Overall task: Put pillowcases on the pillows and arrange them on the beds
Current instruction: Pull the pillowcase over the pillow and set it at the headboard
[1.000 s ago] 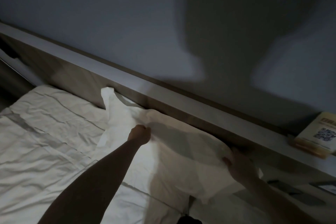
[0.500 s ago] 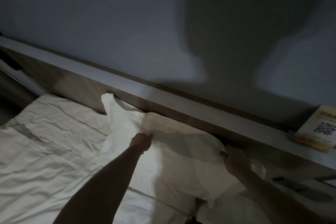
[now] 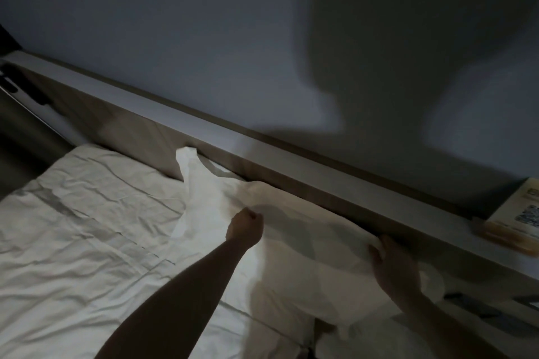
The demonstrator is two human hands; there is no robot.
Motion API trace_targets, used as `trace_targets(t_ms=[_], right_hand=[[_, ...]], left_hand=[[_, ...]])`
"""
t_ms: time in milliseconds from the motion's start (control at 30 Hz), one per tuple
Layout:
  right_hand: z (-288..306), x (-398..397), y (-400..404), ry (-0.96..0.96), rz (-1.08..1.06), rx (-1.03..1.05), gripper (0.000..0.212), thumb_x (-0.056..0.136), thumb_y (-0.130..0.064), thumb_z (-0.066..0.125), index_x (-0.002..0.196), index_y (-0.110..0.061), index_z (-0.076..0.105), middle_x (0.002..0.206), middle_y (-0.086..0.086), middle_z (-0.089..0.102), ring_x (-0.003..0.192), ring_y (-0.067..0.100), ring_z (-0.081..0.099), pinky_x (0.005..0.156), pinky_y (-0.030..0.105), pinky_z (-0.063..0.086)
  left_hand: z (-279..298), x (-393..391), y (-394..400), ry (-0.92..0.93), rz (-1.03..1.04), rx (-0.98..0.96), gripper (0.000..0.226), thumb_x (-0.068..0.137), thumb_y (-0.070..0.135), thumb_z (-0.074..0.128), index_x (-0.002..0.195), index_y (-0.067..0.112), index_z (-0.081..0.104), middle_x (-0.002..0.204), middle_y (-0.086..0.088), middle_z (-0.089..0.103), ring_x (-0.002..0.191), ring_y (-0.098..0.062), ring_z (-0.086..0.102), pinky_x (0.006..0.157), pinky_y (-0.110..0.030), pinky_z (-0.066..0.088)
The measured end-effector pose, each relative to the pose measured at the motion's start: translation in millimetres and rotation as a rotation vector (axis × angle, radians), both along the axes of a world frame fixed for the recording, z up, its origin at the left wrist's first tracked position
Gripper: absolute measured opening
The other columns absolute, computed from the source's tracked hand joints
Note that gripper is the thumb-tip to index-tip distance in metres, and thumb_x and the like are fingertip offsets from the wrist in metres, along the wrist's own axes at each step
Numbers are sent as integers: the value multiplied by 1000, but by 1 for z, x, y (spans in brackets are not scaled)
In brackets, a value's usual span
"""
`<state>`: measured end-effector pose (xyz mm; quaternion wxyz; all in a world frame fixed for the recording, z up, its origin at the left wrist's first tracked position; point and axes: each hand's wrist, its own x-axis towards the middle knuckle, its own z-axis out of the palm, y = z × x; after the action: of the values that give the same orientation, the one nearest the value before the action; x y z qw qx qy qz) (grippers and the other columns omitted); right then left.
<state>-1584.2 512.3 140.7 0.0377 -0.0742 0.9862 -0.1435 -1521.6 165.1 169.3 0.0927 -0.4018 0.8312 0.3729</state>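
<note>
Pillow (image 3: 306, 245) in its white pillowcase lies at the head of the bed (image 3: 73, 242), against the headboard (image 3: 291, 181). My left grip (image 3: 246, 230), fist closed, pinches cloth at its upper left edge; loose corner sticks up beyond. My right grip (image 3: 392, 268) clutches the right edge by the headboard. Best pull both edges apart evenly, then flatten the corner.

Dim, grainy; light from behind, big shadow on wall (image 3: 175, 38); edges blurred.
</note>
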Motion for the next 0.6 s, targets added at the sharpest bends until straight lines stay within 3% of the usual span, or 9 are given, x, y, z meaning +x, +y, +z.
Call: trace_targets(t_ms=[67,233,333,433,533,600], right_hand=[[10,4,-6,72,90,-66,25,94,-24,67,117,-14,70,106,8,73,95,34,69,83,47,57],[28,16,-25,124,207,-181,44,87,-16,78,129,-15,65,115,6,71,106,27,67,94,46,53],[32,17,-37,166,285,-245,41,86,-12,78,125,-17,66,115,4,71,106,25,67,94,46,55],[30,8,-41,187,225,-210,45,84,-14,81,126,-18,66,116,6,72,106,30,66,91,48,55],[21,2,-39,136,140,-173,49,81,-18,83,128,-16,67,117,8,72,102,32,71,82,44,59],[19,0,-36,105,76,-145,40,84,-24,81,122,-16,71,111,8,75,94,31,74,74,40,60]], left_hand=[[8,-7,10,60,-25,-56,39,96,40,61,122,11,57,125,-9,59,111,-33,64,81,-33,46],[12,-9,9,141,-37,-212,56,92,35,68,139,16,44,147,-5,37,119,-32,59,80,-36,52],[17,-19,-6,140,-170,-308,57,94,30,61,146,20,38,145,-6,47,120,-34,61,90,-46,55],[24,-33,-31,54,-278,-388,65,97,31,54,157,23,30,140,-9,62,123,-35,63,98,-45,51],[27,-44,-55,-28,-352,-493,69,98,34,55,160,21,28,137,-12,64,122,-35,63,99,-44,50],[26,-49,-64,-28,-398,-543,67,99,34,56,159,18,29,134,-13,65,119,-35,64,95,-44,51]])
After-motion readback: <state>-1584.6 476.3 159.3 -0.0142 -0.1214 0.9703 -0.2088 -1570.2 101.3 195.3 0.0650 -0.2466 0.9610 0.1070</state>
